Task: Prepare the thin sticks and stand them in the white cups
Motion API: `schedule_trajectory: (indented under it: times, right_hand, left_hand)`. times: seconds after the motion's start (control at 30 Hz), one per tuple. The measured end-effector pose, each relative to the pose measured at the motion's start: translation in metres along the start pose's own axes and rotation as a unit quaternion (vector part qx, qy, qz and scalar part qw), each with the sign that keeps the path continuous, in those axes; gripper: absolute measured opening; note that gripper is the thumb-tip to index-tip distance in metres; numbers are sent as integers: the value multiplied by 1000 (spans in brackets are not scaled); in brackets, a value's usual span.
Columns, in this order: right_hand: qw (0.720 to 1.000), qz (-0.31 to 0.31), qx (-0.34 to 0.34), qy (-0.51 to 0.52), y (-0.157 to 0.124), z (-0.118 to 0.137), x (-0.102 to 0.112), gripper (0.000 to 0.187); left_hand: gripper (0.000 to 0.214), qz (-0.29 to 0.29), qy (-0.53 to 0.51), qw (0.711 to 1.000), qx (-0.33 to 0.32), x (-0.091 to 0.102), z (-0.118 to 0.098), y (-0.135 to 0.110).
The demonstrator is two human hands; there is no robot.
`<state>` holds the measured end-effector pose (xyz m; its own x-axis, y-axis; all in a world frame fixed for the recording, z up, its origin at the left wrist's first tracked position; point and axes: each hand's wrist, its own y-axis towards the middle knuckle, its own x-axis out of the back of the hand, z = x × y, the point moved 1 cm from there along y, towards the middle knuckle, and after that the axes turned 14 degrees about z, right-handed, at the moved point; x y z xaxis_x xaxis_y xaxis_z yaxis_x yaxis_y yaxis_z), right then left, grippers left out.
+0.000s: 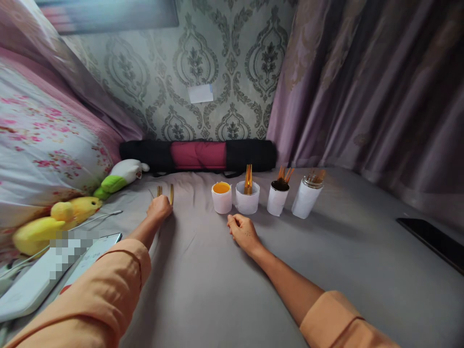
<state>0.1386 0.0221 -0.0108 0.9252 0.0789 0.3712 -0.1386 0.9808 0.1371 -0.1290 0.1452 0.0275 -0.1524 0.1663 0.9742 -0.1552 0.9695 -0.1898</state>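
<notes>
My left hand (159, 208) is closed at the left of the grey sheet. Thin gold-coloured sticks (171, 193) rise in two groups beyond its fingers, and the hand hides their lower ends. Fingers curled, my right hand (243, 233) rests just in front of the white containers, with nothing showing in it. Nearest to it are a white cup with an orange inside (222, 202) and a wider white cup (247, 203) with upright gold sticks (248, 179). To their right, a dark-mouthed white can (278, 202) and a tilted, white-wrapped jar (306, 200) hold more thin sticks.
A black and red rolled bag (198, 154) lies along the wall. At the left are plush toys (72, 215), a white device (32, 285), a phone (87, 261) and a cable (97, 218). A black phone (429, 239) lies far right.
</notes>
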Motion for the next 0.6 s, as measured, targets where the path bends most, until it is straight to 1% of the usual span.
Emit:
schedule_trajectory:
  times: [0.1,0.17,0.4,0.6]
  right_hand:
    - [1000,-1,-1,4,0,0,0,41]
    - [1000,-3,-4,6,0,0,-1,41]
    - [1000,-1,-4,9,0,1,0,42]
    - [1000,1,-3,1,0,0,0,40]
  left_hand:
    - [26,4,-13,1000,23,1,-1,-1]
    - [25,7,-21,999,26,2,-2,-2]
    - [25,11,-26,999,29,4,-3,-3]
    - [25,11,-24,999,18,3,-2,0]
